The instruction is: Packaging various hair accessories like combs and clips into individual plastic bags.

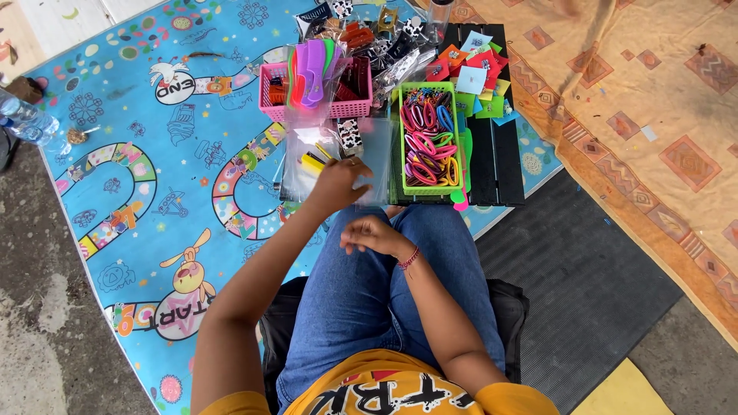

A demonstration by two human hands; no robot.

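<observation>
**Clear bag picked at the knees, hair clips waiting just beyond the fingers**

Person sat on a dark cushion point(507, 307), legs in jeans, looking down at own 2 hands. Left hand point(334, 184) was out in front, fingers curled together onto a clear plastic bag point(373, 165); the grip looked like a pinch on the bag's near left edge, though the thumb was hidden, so a full clamp could not be confirmed. Right hand point(369, 233) hovered over the lap, just behind the left fingers, loosely curled, fingertips close together; whether it held anything small, cannot tell. A red bead bracelet point(408, 258) sat on that wrist.

Beyond the left fingertips and to their right: a green basket point(401, 138) full of coloured snap hair clips point(427, 146). Past the fingertips to the left: a pink basket point(269, 77) with combs point(311, 69). Yellow items point(311, 163) lay in packets just left of the left fingers. All of it rested on a blue game-board mat point(154, 192).

Judgement on doing the step well: pinch only 1 bag layer so a single bag lifts off, bring the right fingers up to the open mouth to spread it, and keep the bag low, near the green basket, so clips go in without scattering.
</observation>
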